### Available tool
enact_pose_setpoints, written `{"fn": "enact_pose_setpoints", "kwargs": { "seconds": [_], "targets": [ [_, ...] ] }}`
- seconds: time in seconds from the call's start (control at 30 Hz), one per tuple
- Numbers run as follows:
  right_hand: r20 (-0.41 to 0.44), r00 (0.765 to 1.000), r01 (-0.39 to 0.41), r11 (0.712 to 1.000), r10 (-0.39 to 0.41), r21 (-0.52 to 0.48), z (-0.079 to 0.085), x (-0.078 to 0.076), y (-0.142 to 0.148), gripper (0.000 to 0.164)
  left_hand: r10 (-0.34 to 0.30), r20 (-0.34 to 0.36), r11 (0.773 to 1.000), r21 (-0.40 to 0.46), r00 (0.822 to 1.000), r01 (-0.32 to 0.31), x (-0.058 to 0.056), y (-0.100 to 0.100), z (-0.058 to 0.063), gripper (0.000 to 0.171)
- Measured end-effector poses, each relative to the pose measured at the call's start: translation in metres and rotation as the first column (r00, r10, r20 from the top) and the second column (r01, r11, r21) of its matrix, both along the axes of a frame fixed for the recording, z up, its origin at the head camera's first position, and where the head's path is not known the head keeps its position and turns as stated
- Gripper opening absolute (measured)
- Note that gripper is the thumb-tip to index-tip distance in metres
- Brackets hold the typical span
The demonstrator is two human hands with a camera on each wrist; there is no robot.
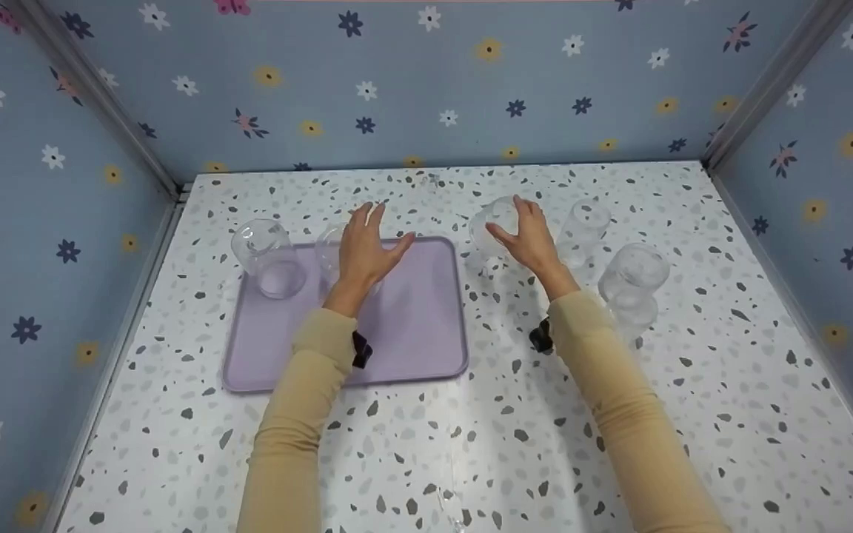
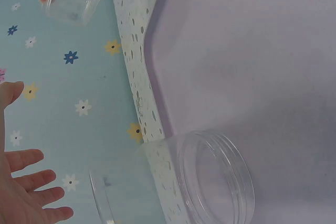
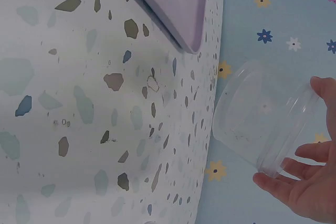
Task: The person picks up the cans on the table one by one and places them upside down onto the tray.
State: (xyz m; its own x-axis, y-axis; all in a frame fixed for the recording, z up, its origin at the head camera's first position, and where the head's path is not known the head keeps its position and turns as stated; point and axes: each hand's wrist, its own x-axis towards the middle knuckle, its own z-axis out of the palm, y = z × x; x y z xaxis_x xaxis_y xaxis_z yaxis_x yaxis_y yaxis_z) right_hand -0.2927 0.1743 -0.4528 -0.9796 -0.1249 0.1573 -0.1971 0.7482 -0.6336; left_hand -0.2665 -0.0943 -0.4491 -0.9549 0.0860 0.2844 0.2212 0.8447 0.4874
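My right hand (image 1: 532, 235) holds a clear plastic jar (image 3: 257, 116) near its ridged rim, thumb on one side and fingers on the other. In the head view that jar (image 1: 483, 231) is beyond the tray's right edge. Above the lilac tray (image 1: 419, 326), my left hand (image 1: 367, 254) has its fingers spread and grips nothing. Close to it is another clear jar (image 2: 215, 177), partly behind the hand in the head view. A third see-through jar (image 1: 278, 274) stands at the tray's back left corner.
Two more transparent jars, a slim one (image 1: 586, 226) and a wider one (image 1: 634, 277), stand on the speckled table (image 1: 530, 459) at the right. Flowered panels (image 1: 426, 89) enclose the table at the back and both sides.
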Motion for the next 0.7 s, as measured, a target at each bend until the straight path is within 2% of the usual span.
{"fn": "enact_pose_setpoints", "kwargs": {
  "seconds": [0.23, 0.7],
  "targets": [
    [0.001, 1.000, -0.008, 0.998, 0.008, -0.064, 0.001, 0.006, -0.002, 0.072, -0.020, -0.014, 0.990, 0.142, 1.000, 0.022, 0.004, 0.012, 0.000, 0.071],
    [-0.023, 0.998, -0.062, 0.977, 0.058, -0.204, 0.000, 0.022, -0.008, 0.067, -0.082, -0.005, 0.956, 0.282, 0.997, 0.080, 0.010, 0.031, 0.000, 0.072]
  ]
}}
